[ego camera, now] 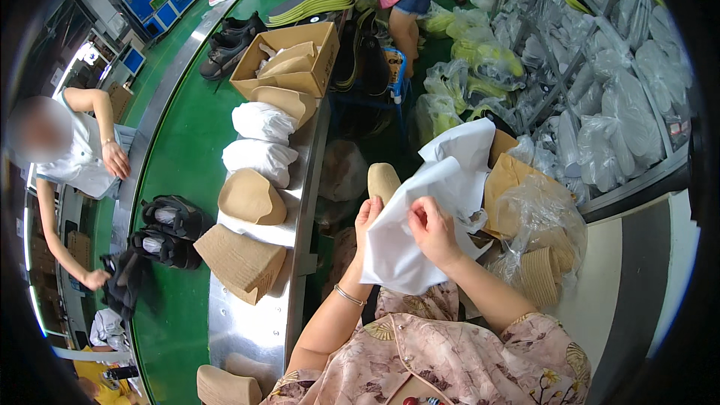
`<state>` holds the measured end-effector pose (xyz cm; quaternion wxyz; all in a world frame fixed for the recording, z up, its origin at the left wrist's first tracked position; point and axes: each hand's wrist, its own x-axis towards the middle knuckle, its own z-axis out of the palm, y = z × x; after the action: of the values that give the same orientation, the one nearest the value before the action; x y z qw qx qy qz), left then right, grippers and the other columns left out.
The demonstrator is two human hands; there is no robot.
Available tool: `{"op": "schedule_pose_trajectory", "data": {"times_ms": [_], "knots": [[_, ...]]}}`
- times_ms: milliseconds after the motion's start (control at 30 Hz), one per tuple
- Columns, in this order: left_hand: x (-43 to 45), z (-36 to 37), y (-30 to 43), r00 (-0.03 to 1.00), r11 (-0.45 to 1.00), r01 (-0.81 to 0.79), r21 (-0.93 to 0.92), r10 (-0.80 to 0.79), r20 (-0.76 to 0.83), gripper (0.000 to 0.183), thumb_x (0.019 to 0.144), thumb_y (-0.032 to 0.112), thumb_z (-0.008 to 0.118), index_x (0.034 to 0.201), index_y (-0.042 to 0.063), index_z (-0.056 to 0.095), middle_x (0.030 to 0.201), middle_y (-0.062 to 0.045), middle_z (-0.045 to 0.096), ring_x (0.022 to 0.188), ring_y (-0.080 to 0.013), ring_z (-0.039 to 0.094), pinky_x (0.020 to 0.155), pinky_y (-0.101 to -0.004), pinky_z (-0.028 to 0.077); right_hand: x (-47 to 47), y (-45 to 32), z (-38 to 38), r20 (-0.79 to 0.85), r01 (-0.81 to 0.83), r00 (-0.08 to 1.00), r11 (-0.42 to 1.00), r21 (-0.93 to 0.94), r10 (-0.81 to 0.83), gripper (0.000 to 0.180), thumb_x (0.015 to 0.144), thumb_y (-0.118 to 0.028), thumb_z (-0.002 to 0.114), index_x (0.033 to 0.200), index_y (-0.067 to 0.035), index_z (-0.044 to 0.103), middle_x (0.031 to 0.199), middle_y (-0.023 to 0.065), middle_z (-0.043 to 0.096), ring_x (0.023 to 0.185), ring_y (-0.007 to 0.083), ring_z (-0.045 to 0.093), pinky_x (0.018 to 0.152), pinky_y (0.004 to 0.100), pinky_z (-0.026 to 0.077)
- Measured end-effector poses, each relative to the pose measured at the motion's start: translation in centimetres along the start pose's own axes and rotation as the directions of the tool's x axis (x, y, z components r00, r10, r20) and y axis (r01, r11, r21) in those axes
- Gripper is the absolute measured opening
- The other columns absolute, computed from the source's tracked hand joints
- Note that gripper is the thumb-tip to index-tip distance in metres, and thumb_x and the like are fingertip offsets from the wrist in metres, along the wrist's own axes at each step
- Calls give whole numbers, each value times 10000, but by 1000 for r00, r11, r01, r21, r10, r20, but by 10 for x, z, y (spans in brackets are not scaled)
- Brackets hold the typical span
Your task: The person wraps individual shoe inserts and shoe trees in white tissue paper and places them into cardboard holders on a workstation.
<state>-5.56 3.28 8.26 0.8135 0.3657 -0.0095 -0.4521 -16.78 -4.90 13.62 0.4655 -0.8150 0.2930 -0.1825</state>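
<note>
My left hand [364, 224] grips a tan molded-pulp shoe insert [383, 179], whose rounded end sticks up past the fingers. A white tissue paper sheet [402, 256] drapes over my left palm and hides the insert's lower part. Its upper part is pinched between the thumb and fingers of my right hand [434, 230]. Just beyond my right hand lie more white paper sheets [464, 143]. On the metal ledge to my left are two white paper-wrapped bundles [261, 163], an unwrapped pulp insert [250, 197] and a nested stack of ribbed inserts [242, 261].
A cardboard box [284, 87] of inserts stands on the ledge beside the green conveyor belt [174, 304]. Dark shoes [171, 230] sit on the belt. Across it, a co-worker's hand [97, 279] touches a black shoe. Bagged insoles [624, 118] fill a rack at right, near a plastic bag [540, 208].
</note>
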Motion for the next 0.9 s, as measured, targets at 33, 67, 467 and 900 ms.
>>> {"op": "schedule_pose_trajectory", "data": {"times_ms": [33, 67, 467, 900], "knots": [[-4, 6, 1, 997, 985, -67, 161, 71, -21, 233, 916, 301, 533, 846, 79, 532, 748, 0, 578, 641, -62, 533, 578, -220, 475, -1, -2, 1, -30, 2, 1000, 995, -99, -5, 319, 816, -277, 626, 1019, -48, 536, 990, 147, 548, 858, 287, 558, 764, 376, 464], [-6, 8, 3, 996, 982, -89, 165, 88, 8, 186, 916, 261, 532, 876, 79, 531, 790, -16, 582, 671, -85, 553, 615, -236, 494, -1, -4, 2, -59, 1, 998, 980, -197, -13, 374, 809, -289, 634, 1069, -47, 516, 997, 150, 535, 873, 295, 543, 787, 394, 455], [-37, -16, 51, 911, 904, -386, 182, 405, -78, 236, 938, 292, 500, 863, 71, 534, 780, 30, 548, 686, -33, 466, 628, -191, 410, -11, -10, 27, 245, 348, 901, 934, 78, -357, 622, 918, -335, 493, 1385, -5, 248, 1382, 211, 311, 1293, 292, 317, 1036, 340, 296], [-24, -50, 21, 863, 808, -398, 433, 490, -121, 252, 946, 265, 492, 855, 31, 517, 724, 39, 501, 650, -31, 410, 578, -201, 389, -16, -56, 14, 248, 637, 728, 764, 99, -639, 317, 905, -217, 499, 1191, -99, 570, 1318, 201, 404, 1208, 372, 389, 993, 409, 322]]}}
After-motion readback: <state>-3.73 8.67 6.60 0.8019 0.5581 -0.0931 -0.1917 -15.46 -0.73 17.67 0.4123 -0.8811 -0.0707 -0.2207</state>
